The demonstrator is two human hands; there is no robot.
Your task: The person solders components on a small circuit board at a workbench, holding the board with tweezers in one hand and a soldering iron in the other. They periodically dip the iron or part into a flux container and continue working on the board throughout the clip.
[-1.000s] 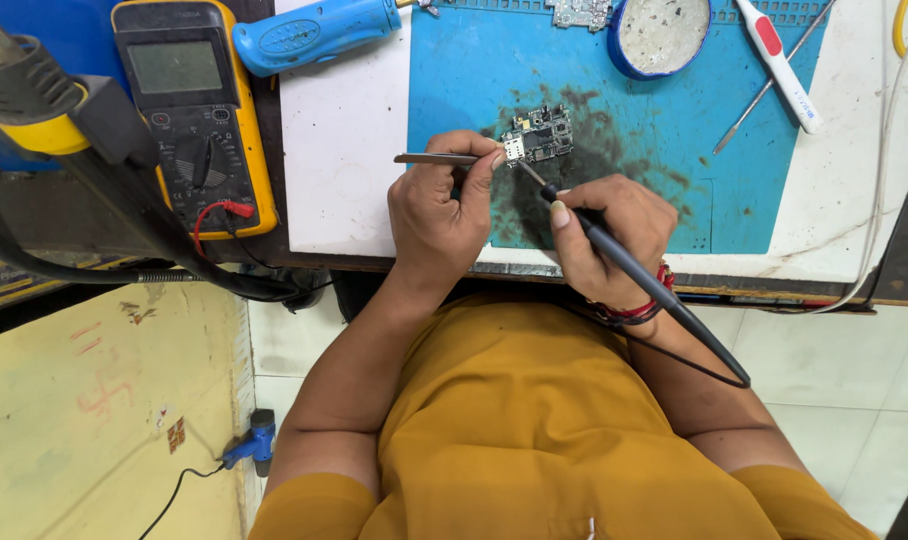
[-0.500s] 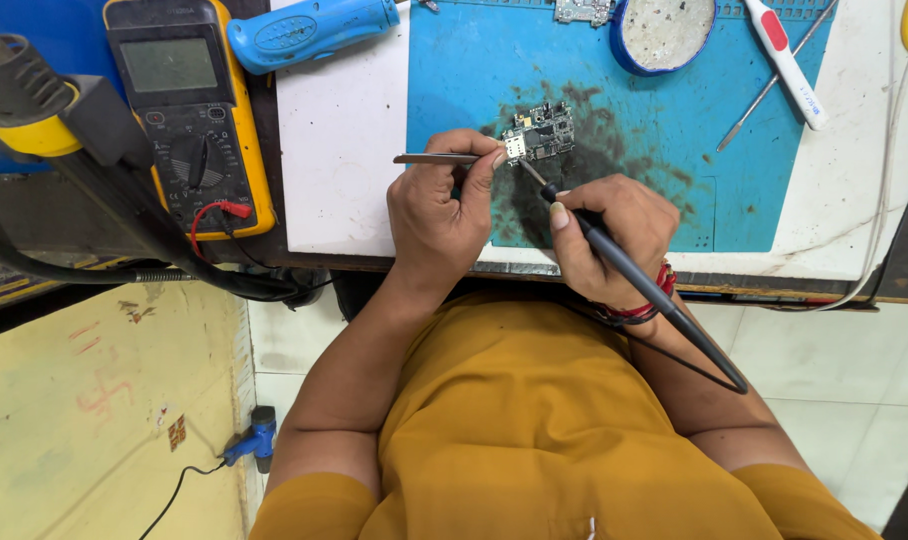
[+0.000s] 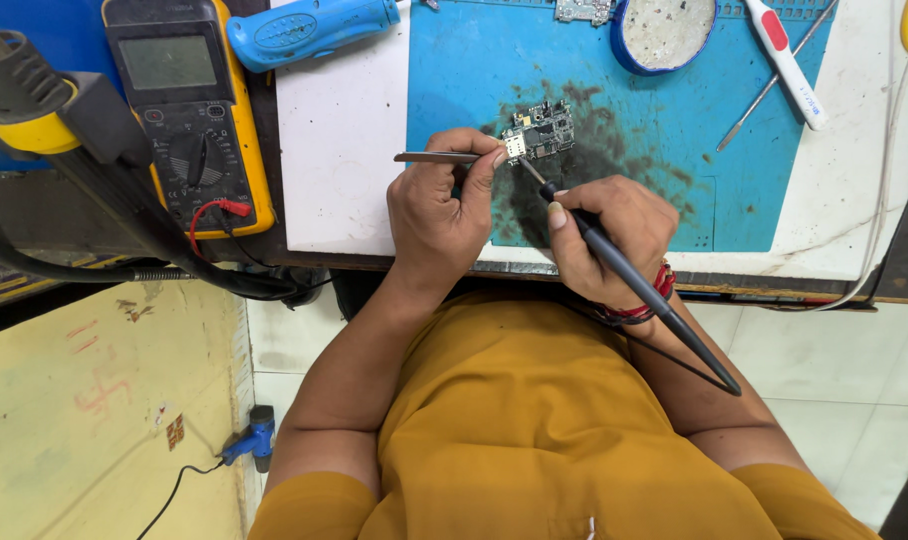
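Looking at the head view, pretty much nothing has moved over the last second, so this reads like a steady hold mid-joint rather than a reposition. The left hand (image 3: 439, 215) is pinched closed on a pair of tweezers (image 3: 436, 157), held flat with the tips reaching right onto the near-left corner of the small circuit board (image 3: 540, 131). The right hand (image 3: 606, 232) is wrapped tight, pen-style, around a dark soldering iron (image 3: 614, 262), its tip touching that same corner just beside the tweezer tips. The board sits where it was, on the sooty patch of the blue work mat (image 3: 454, 70), near the front edge of the bench.

My guess is both tools staying put means the heat is being kept on one spot, with the tweezers steadying a part.

Around it: a yellow multimeter (image 3: 189, 110) off to the left, a blue-handled tool (image 3: 309, 28) up top, a round blue tin (image 3: 664, 30), and a red-and-white tool (image 3: 784, 55) to the right.
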